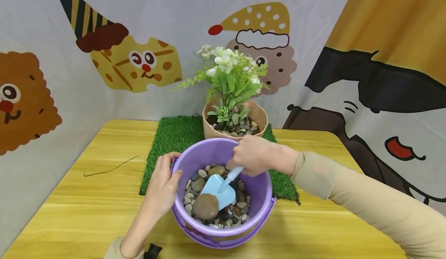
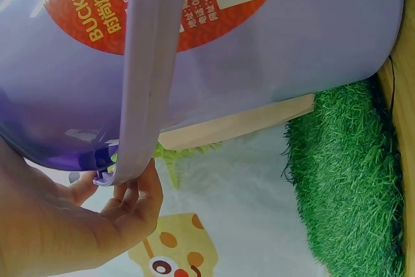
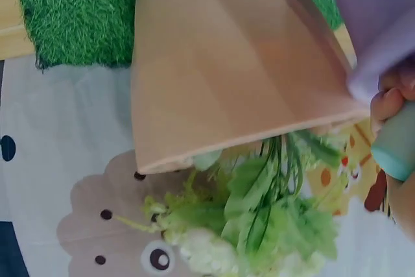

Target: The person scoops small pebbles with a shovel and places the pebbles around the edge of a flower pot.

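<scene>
The left hand (image 2: 78, 225) grips the purple bucket (image 2: 259, 56) at its rim, beside one end of the handle (image 2: 150, 69); a red "BUCKET" label (image 2: 78, 4) marks its wall. Artificial turf (image 2: 350, 180) and a cheese-printed backdrop (image 2: 249, 192) lie farther off.

- The left forearm (image 1: 143, 219), bare beyond a beige fabric cuff (image 1: 114, 250), slants up and rightward from the bottom edge of the head view.
- The left grip (image 1: 162, 185), a bare hand, has its thumb set apart from its bent fingers; the left wrist view shows those fingers curling toward the thumb.
- The right arm (image 1: 376, 208), in a beige fabric sleeve reaching nearly to the wrist, extends up and leftward from the lower right.
- The right grip (image 1: 256, 154), a bare hand, has its fingers curled in a hold, farther forward than the left.
</scene>
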Available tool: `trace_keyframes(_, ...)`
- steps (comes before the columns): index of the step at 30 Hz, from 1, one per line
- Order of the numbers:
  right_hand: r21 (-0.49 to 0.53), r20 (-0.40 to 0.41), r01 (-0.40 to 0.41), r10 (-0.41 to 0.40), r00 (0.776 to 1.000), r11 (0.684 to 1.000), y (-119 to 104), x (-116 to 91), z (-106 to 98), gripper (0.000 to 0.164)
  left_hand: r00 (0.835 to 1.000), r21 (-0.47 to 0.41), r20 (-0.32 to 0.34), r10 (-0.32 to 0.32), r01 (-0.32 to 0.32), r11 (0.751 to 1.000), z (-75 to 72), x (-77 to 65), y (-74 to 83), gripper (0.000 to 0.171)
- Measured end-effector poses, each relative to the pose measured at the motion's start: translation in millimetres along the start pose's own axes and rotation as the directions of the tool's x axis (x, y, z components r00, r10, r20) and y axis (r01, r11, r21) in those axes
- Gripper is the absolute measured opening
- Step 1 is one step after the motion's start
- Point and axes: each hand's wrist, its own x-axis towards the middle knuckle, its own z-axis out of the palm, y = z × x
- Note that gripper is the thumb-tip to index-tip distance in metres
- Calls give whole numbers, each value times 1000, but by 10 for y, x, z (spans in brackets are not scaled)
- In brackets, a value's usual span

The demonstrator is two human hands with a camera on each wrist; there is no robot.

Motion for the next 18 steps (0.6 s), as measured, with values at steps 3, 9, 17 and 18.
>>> trace_keyframes(3, 51, -14, -21, 22, 1000, 998, 66, -78, -30, 8, 1000, 0, 2, -3, 3, 1000, 0, -1, 3, 38)
trace_keyframes(9, 125, -90, -52, 64, 994, 991, 188, -245, -37, 15, 1000, -5, 10, -14, 14, 1000, -8, -12, 17, 38)
trace_keyframes(17, 205, -75, -151, 169, 983, 967, 358, -433, -114, 20, 1000, -1, 12, -13, 13, 1000, -5, -17, 18, 38)
trace_keyframes(18, 214, -59, -172, 189, 980, 962, 378, -456, -116, 26, 1000, -1, 11, -13, 13, 1000, -5, -17, 17, 38)
